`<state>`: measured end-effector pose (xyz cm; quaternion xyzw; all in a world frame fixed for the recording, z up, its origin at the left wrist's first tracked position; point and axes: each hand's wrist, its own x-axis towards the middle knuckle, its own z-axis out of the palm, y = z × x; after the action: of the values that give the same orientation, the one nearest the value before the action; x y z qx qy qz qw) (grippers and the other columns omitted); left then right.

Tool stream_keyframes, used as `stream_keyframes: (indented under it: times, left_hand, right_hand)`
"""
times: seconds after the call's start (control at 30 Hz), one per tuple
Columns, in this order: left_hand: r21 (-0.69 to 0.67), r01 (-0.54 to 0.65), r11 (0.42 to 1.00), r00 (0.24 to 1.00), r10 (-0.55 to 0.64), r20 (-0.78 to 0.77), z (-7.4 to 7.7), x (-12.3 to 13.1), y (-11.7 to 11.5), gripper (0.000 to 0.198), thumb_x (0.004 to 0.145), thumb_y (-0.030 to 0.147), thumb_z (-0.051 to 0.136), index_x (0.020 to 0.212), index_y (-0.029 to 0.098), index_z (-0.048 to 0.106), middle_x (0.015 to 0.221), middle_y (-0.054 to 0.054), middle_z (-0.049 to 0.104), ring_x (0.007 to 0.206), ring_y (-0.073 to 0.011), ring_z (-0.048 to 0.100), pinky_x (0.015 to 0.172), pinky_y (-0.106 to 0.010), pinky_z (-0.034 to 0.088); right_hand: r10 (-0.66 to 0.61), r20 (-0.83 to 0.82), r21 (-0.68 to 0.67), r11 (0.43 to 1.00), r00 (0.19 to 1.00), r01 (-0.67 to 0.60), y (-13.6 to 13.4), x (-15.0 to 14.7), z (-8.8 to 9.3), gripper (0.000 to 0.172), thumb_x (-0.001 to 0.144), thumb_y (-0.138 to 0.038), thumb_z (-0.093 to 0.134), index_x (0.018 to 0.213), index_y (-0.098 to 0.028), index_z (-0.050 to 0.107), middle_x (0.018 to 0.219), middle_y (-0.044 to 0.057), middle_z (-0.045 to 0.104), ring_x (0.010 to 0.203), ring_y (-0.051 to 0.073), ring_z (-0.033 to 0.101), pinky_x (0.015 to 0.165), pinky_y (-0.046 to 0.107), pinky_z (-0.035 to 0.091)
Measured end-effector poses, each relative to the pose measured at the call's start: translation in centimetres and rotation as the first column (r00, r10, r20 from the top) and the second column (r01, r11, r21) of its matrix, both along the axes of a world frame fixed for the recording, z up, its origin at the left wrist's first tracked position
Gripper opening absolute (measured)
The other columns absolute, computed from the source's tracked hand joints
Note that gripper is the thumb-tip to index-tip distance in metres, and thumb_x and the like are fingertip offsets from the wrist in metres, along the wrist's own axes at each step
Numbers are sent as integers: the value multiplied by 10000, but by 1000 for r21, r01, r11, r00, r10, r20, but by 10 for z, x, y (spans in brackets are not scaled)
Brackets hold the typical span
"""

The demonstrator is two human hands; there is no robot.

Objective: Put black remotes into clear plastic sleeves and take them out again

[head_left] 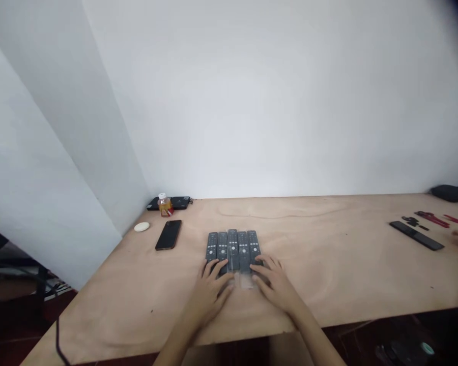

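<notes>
Five dark remotes lie side by side just beyond my palms, between the front and back edges of the table; my left hand touches their near left ends, my right hand the near right, both loosely spread, unclenched

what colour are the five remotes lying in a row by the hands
Dark grey, near black, seen in the head view.

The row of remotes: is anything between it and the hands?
Nothing visible stands in the way: the left hand and right hand are at the near ends of the remotes. Clear plastic shows between the hands.
</notes>
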<state>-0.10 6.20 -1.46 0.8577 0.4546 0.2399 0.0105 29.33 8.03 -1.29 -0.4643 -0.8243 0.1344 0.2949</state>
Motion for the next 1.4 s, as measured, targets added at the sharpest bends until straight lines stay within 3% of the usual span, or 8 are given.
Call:
stream_keyframes:
  times: [0.37,0.53,0.73,1.03,1.2,1.4]
  left_hand:
    - [4,-15,1000,1000,15,-2,2,0,7,287,1054,341,629,1314,345,750,1556,-57,611,1434,-331,526,1228,-661,434]
    - [1,-25,1000,999,25,-32,8,3,6,296,1061,329,619,1329,336,744,1569,-56,608,1452,-324,527,1226,-633,452]
    - [-56,-29,998,998,26,-62,15,4,3,324,1063,348,620,1371,348,720,1611,-53,572,1489,-325,497,1264,-656,400]
    - [-95,-18,995,1000,16,-22,12,1,1,416,1088,370,584,1498,394,648,1657,-41,524,1520,-325,468,1287,-645,378]
    - [-79,-102,992,985,112,132,1,-5,3,584,1088,372,584,1656,389,450,1744,-78,370,1596,-352,355,1318,-675,284]
    - [-131,-130,983,916,169,363,-12,-9,11,464,1097,348,553,1561,331,556,1584,-114,506,1497,-317,467,1259,-587,420]
  right_hand:
    - [-5,-51,-9,1000,999,5,6,-6,-7,362,1030,-229,617,1360,-314,738,1471,110,642,1382,353,575,1165,536,487]
    - [34,-4,19,999,999,-34,4,-6,-7,495,1030,-119,544,1444,-335,705,1538,99,618,1412,337,557,1182,526,477]
    - [68,-12,-25,997,998,-68,2,-7,-1,398,1077,-289,587,1458,-316,700,1558,96,614,1434,353,529,1217,553,442]
    - [83,0,-35,996,997,-83,3,-7,-1,404,1062,-351,615,1447,-272,710,1559,128,605,1441,363,520,1221,562,435]
    - [114,47,-2,993,992,-114,2,-4,-3,494,1048,-453,657,1518,-304,655,1651,121,534,1501,396,462,1247,629,385]
    - [160,81,12,987,984,-161,2,-2,-4,509,1038,-494,683,1511,-307,667,1661,105,541,1513,389,462,1258,626,388]
